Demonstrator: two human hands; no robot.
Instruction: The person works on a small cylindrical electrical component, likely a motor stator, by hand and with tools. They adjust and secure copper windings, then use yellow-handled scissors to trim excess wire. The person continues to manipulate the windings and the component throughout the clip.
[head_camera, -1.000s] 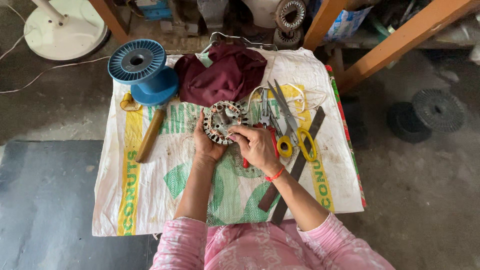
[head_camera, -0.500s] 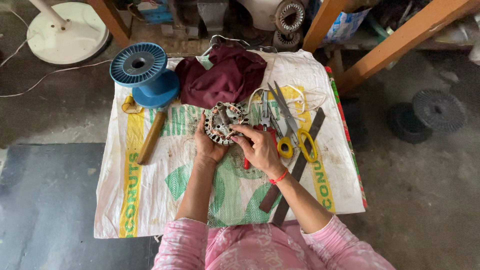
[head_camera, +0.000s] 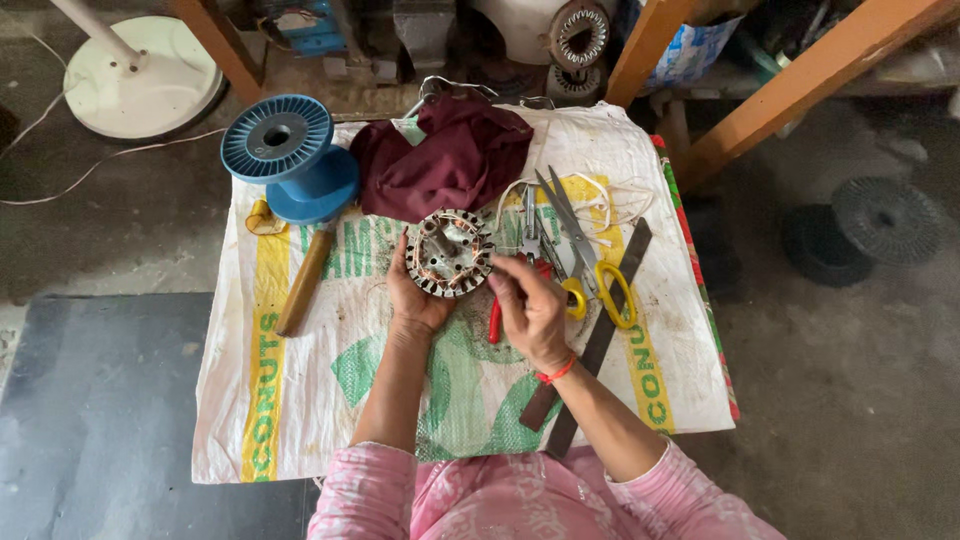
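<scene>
A round metal motor stator (head_camera: 450, 252) with copper windings lies on a white woven sack (head_camera: 300, 400) spread over a low table. My left hand (head_camera: 415, 300) cups its lower left edge and holds it. Just to the stator's lower right, my right hand (head_camera: 528, 305) has its fingers pinched together near the rim; whether a thin wire is between them is too small to tell. A red band circles my right wrist.
A blue plastic spool (head_camera: 295, 160) stands at the back left beside a wooden-handled tool (head_camera: 303, 282). A maroon cloth (head_camera: 450, 155) lies behind the stator. Yellow-handled scissors (head_camera: 585, 255), red-handled pliers (head_camera: 497, 315), white cord and a dark flat bar (head_camera: 595, 345) lie to the right.
My right hand has drawn back from over the stator toward its lower right edge. My left hand stays on the stator.
</scene>
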